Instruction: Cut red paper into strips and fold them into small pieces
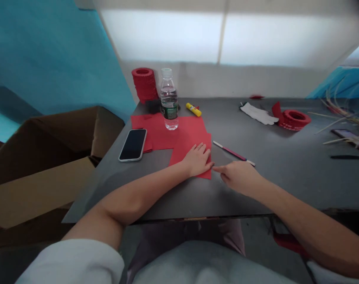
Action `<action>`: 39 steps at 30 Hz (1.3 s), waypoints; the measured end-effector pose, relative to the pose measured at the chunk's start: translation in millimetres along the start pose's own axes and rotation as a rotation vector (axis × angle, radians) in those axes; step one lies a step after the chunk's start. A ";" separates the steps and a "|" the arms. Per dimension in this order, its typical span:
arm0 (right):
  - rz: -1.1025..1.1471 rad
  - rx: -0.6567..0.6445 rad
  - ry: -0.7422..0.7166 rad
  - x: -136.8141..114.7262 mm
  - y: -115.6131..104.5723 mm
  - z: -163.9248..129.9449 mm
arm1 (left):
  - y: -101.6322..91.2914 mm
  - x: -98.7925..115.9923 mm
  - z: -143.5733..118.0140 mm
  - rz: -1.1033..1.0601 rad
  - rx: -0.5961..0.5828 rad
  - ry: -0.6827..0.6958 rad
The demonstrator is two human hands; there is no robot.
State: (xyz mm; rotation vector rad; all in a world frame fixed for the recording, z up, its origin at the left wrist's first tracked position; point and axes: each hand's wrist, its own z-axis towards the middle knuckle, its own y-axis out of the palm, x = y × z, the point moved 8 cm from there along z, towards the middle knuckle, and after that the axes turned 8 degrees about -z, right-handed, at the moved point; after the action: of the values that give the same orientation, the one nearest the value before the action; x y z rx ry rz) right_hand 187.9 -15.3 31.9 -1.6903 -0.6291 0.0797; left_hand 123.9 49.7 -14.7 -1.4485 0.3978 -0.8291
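Note:
My left hand (pixel 198 159) lies flat, fingers together, on a folded red paper sheet (pixel 191 144) near the front of the dark grey table (pixel 286 165). My right hand (pixel 240 176) rests just right of that sheet, its index finger pointing at the paper's lower right edge and touching it. Neither hand holds anything. A pink pencil (pixel 234 153) lies on the table just beyond my right hand.
More red paper (pixel 155 128) lies behind, with a water bottle (pixel 169 100) on it and a phone (pixel 133 144) at its left. A glue stick (pixel 194 109), red paper rolls (pixel 144 84) (pixel 294 119), a white glove (pixel 258 113) and dried stalks (pixel 342 122) lie farther back. Cardboard boxes (pixel 49 165) stand left.

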 end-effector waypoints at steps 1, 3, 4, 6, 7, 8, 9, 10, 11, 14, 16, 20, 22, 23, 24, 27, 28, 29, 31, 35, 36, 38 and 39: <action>-0.008 0.006 0.023 5.3 0.1 5.8 | 2.9 -0.2 -1.3 -0.003 -0.019 -0.022; -0.012 0.001 0.067 15.6 1.8 19.5 | 7.7 -0.6 -3.4 -0.014 -0.046 -0.055; -0.007 0.003 0.093 21.1 2.3 26.9 | 9.4 -0.8 -4.4 -0.020 -0.052 -0.069; 0.004 0.023 0.140 31.0 1.8 40.3 | 10.8 0.6 -6.4 -0.026 -0.049 -0.070; 0.007 0.032 0.156 34.7 1.6 45.4 | 10.7 2.7 -7.9 -0.023 -0.042 -0.053; 0.010 0.039 0.166 36.9 1.7 48.8 | 10.7 5.5 -10.1 -0.017 -0.040 -0.025; 0.012 0.043 0.169 37.5 2.4 50.4 | 11.0 8.9 -13.1 -0.007 -0.047 0.012; 0.014 0.038 0.163 36.4 4.2 50.1 | 11.3 12.3 -17.2 0.005 -0.055 0.053; 0.016 0.037 0.148 33.5 6.3 48.2 | 11.2 15.7 -22.2 0.019 -0.062 0.097; 0.014 0.061 0.072 18.3 12.7 36.7 | 5.9 25.1 -40.7 0.069 -0.039 0.243; 0.010 0.081 0.028 8.2 16.8 29.9 | -0.4 31.8 -53.7 0.097 0.003 0.344; -0.013 0.087 -0.031 -4.9 22.9 27.7 | -11.5 40.0 -70.3 0.130 0.083 0.432; -0.043 0.085 -0.060 -8.5 24.0 30.3 | -14.3 41.6 -73.6 0.113 0.108 0.437; -0.057 0.081 -0.069 -9.1 24.4 32.0 | -14.9 41.6 -74.3 0.095 0.116 0.435; -0.070 0.078 -0.074 -9.0 24.5 33.8 | -15.1 40.9 -74.5 0.076 0.124 0.427; -0.089 0.070 -0.051 -3.0 23.2 40.5 | -13.3 37.9 -74.4 0.046 0.143 0.411; -0.093 0.070 -0.036 0.0 22.2 43.4 | -12.6 37.7 -74.7 0.046 0.153 0.416; -0.097 0.070 -0.018 3.6 21.3 46.8 | -12.0 38.2 -75.5 0.047 0.163 0.426; -0.106 0.067 0.017 11.0 20.0 55.0 | -11.6 40.2 -78.0 0.056 0.181 0.443; -0.121 0.065 0.078 24.2 19.0 75.0 | -16.1 48.9 -88.5 0.112 0.210 0.467; -0.122 0.066 0.089 26.9 18.7 79.7 | -18.2 52.4 -92.7 0.135 0.216 0.481; -0.119 0.070 0.103 31.1 17.7 87.8 | -22.2 59.9 -102.3 0.171 0.214 0.520; -0.115 0.072 0.106 32.6 17.2 91.2 | -24.0 63.0 -107.4 0.179 0.208 0.537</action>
State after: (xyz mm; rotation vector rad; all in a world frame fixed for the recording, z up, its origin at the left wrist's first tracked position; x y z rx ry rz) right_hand 186.2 79.1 4.4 -1.5751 -0.6350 -0.0683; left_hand 85.3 -68.5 10.2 -0.9681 0.8076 -1.0757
